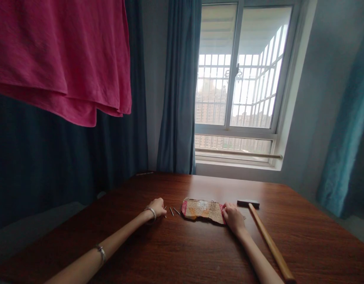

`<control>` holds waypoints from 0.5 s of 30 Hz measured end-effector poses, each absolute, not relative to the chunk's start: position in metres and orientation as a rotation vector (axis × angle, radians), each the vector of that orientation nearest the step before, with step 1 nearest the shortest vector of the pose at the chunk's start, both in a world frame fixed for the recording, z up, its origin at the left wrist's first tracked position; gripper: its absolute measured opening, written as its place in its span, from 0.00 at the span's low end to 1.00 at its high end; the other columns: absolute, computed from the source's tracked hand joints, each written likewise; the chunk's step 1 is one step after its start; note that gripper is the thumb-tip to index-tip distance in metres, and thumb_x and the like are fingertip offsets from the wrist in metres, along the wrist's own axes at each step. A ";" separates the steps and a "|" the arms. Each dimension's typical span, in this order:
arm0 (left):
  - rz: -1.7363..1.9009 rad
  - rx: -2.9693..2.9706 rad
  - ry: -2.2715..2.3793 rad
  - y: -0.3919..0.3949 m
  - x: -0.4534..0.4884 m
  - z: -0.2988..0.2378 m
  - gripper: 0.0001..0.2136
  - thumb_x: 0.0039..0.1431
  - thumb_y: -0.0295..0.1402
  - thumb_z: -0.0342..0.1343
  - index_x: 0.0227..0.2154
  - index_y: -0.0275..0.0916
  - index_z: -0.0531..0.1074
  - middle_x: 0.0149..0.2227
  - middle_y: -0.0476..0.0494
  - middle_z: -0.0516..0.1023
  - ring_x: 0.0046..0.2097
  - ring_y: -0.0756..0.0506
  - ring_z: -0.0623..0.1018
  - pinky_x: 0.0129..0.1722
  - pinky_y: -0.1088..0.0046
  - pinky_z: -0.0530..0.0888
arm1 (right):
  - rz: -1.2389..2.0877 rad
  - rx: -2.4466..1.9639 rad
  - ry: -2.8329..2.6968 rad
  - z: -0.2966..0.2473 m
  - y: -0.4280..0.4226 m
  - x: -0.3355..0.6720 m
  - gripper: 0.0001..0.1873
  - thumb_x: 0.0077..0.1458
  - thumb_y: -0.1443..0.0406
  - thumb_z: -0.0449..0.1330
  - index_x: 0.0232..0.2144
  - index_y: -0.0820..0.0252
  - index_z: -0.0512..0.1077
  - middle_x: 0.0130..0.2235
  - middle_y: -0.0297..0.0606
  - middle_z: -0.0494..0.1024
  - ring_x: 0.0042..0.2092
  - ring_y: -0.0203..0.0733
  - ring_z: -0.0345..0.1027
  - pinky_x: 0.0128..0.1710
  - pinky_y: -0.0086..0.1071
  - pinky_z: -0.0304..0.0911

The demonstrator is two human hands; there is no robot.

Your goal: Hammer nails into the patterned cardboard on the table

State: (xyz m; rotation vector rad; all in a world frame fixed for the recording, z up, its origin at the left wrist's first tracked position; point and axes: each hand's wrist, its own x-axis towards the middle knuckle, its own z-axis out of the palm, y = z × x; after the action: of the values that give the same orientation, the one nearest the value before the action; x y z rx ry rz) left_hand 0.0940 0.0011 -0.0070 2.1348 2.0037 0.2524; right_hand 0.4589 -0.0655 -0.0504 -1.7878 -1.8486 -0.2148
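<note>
A worn, flat piece of perforated board (203,210) lies on the table, pink at both ends, with a whitish patch and orange-yellow marks. Several thin nail-like pins stand in its upper right part. My right hand (233,217) grips the pink right end, fingers over the edge. To the left of the board, my left hand (158,207) is closed in a pinch at a thin nail (165,213), its fingertips low over the tabletop. Two loose nails (174,211) lie between that hand and the board. A few more thin pieces show just beyond my right wrist, partly hidden.
A hammer (267,238) with a dark head and long wooden handle lies right of my right arm. The brown wooden table (134,252) reaches toward a barred window (235,102). Blue curtains (179,86) and a hanging pink cloth (63,59) are at the left.
</note>
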 end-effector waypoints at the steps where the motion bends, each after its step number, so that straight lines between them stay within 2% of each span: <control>1: 0.246 2.149 1.991 0.001 0.094 -0.007 0.05 0.34 0.30 0.56 0.18 0.35 0.74 0.25 0.39 0.77 0.29 0.44 0.75 0.24 0.76 0.65 | -0.211 -1.788 -1.846 -0.051 -0.065 0.459 0.08 0.54 0.67 0.48 0.29 0.58 0.67 0.33 0.40 0.73 0.37 0.41 0.65 0.36 0.29 0.55; 8: 0.229 2.094 1.987 -0.003 0.094 -0.004 0.04 0.32 0.25 0.55 0.17 0.34 0.73 0.23 0.40 0.76 0.28 0.44 0.75 0.24 0.77 0.66 | -0.187 -1.794 -1.829 -0.053 -0.064 0.460 0.08 0.53 0.67 0.48 0.30 0.59 0.68 0.33 0.40 0.73 0.39 0.42 0.65 0.37 0.30 0.56; 15: 0.345 2.006 1.912 -0.002 0.096 -0.004 0.02 0.35 0.26 0.54 0.14 0.33 0.70 0.16 0.46 0.71 0.23 0.48 0.72 0.21 0.77 0.64 | -0.180 -1.788 -1.824 -0.048 -0.067 0.458 0.09 0.53 0.67 0.48 0.29 0.58 0.68 0.33 0.40 0.74 0.38 0.42 0.65 0.36 0.30 0.56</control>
State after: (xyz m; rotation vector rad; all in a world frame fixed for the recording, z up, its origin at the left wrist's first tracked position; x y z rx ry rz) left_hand 0.0958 -0.0021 -0.0041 2.0061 1.9121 0.3445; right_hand 0.4577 -0.0675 -0.0483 -1.7881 -1.8243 -0.1801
